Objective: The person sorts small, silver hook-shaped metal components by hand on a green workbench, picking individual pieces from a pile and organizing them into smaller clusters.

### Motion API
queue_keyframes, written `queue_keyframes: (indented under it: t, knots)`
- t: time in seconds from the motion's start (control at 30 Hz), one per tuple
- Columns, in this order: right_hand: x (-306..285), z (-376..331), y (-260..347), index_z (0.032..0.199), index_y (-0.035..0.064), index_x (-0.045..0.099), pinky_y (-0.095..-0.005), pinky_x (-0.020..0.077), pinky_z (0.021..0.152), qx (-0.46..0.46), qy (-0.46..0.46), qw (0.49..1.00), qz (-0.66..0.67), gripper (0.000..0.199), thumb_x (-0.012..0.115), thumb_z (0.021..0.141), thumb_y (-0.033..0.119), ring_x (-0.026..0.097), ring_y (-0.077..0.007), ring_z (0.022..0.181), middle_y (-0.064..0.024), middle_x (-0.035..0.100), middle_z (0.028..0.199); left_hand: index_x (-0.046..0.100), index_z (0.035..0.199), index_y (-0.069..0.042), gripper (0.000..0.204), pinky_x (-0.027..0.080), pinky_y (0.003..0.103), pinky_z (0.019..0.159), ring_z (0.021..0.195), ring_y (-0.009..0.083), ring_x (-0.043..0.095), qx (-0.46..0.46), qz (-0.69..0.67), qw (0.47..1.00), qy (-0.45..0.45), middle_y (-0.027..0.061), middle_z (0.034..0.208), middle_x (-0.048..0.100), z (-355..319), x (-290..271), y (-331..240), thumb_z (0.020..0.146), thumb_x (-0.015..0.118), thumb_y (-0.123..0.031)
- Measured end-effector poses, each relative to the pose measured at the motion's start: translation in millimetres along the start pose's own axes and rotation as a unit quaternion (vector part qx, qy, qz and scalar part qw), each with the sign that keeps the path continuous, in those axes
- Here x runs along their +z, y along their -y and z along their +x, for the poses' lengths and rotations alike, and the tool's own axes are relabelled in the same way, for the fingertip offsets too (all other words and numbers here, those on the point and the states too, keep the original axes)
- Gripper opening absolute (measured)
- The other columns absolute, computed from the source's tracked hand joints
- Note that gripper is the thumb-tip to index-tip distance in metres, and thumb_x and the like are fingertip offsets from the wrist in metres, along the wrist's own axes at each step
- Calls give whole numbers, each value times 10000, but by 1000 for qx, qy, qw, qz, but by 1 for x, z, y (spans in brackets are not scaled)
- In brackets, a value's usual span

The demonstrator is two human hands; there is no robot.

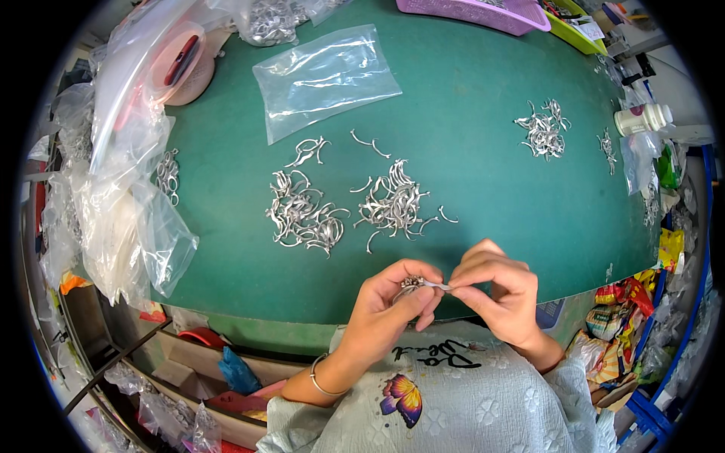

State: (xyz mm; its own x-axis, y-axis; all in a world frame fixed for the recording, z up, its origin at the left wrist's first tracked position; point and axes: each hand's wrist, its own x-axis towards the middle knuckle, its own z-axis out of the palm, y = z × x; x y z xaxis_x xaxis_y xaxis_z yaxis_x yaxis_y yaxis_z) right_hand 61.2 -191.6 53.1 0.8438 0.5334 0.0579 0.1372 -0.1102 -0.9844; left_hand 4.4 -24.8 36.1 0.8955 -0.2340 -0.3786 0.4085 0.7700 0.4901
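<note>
Left hand (389, 298), fingers curled around clustered silvery pieces (412, 281), and right hand (500, 291), thumb and forefinger pinched on a slim silvery strip (437, 285) between the two, both above the green table's (483, 174) near edge.

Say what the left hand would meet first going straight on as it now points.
Probably the right hand, which faces the left hand across a small silvery piece; depth is hard to judge.
</note>
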Motion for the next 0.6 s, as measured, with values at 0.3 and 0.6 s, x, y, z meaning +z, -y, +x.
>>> queue_keyframes:
  t: [0.3,0.6]
  knots:
    - [-7,19,-55,816,46,630,-336,386,699,-21,-122,936,-330,152,689,677,41,502,-241,781,-60,588,852,540,911,7,137,402,232,541,685,116,468,50,-35,998,23,98,879,508,7,-8,7,900,489,-119]
    - [-3,13,-52,801,26,579,-347,377,687,-76,-84,950,-290,134,651,690,4,516,-248,809,-58,570,901,556,1029,4,171,419,236,601,702,97,494,21,8,998,-63,48,846,556,10,-22,15,882,514,-72]
